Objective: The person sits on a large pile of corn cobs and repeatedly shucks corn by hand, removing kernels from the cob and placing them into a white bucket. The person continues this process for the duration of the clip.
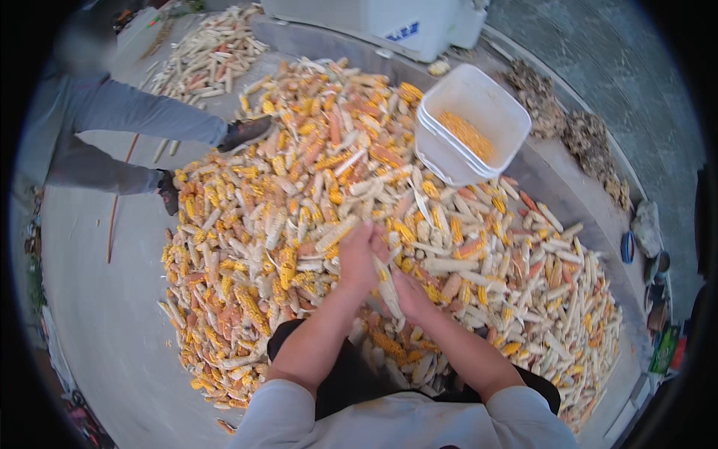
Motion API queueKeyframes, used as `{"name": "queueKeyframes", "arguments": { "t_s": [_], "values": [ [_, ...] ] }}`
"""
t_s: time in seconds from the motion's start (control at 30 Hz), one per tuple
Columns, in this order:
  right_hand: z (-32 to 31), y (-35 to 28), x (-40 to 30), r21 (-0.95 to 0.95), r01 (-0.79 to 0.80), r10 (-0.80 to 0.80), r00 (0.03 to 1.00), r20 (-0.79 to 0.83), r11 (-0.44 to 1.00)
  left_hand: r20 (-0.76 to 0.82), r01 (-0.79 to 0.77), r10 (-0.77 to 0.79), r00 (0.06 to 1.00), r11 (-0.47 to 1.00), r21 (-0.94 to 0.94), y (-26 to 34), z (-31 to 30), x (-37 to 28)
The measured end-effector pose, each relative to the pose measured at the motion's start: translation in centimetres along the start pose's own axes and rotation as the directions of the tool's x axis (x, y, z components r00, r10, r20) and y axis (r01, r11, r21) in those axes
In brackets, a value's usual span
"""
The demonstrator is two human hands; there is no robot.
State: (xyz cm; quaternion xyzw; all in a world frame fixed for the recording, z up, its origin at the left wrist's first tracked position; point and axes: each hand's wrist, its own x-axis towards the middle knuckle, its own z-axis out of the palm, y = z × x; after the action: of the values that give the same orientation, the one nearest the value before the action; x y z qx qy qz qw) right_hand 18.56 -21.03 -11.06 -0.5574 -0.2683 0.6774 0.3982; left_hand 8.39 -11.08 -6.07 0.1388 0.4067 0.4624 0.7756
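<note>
Between my hands is a mostly stripped corn cob [387, 292], pale with a few yellow kernels left near its upper end. My left hand [359, 255] is closed at that upper end, its fingers partly hiding it. From the right side, my right hand [408, 294] grips the same cob, with its lower tip sticking out toward me. Both hands are low over a wide heap of corn cobs [314, 196], some pale and bare, others bearing yellow kernels. Another pale cob [336, 233] lies just beyond my left hand; whether they touch I cannot tell.
A white plastic bucket [432, 147] with loose yellow kernels [465, 134] stands tilted at the heap's far right. Another person's shoe [247, 133] rests against the heap at left. A smaller cob pile [210, 53] lies behind, near a white appliance [359, 22]. A stick [120, 196] lies on the floor.
</note>
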Motion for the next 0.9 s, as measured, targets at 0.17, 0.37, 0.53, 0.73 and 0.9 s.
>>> {"name": "queueKeyframes", "arguments": {
  "t_s": [0.17, 0.37, 0.53, 0.73, 0.9],
  "values": [
    [-0.1, 0.3, 1.2, 0.181, -0.231, 0.215, 0.971, 0.104, 0.956, 0.055, 0.022, -0.026, 0.998, 0.997, 0.069, -0.8, -0.9, 1.4],
    [-0.3, 5.0, 1.3, 0.593, -0.490, 0.402, 0.870, 0.286, 0.639, 0.448, 0.300, -0.314, 0.837, 0.948, 0.104, -0.7, -0.5, 1.9],
    [-0.9, 1.6, 0.1, 0.527, -0.276, 0.294, 0.954, 0.052, 0.804, 0.177, 0.202, -0.200, 0.964, 0.979, 0.005, -0.5, -2.3, 4.8],
    [-2.2, 0.7, 3.2, -0.326, 0.229, -0.284, 0.950, -0.132, 0.917, -0.126, 0.168, -0.139, 0.982, 0.952, 0.256, -2.2, -1.7, 5.2],
    [-0.5, -0.2, 5.0, -0.654, 0.166, -0.299, 0.949, -0.097, 0.738, -0.165, 0.153, -0.123, 0.979, 0.971, 0.183, -4.0, -2.9, 5.3]
  ]
}}
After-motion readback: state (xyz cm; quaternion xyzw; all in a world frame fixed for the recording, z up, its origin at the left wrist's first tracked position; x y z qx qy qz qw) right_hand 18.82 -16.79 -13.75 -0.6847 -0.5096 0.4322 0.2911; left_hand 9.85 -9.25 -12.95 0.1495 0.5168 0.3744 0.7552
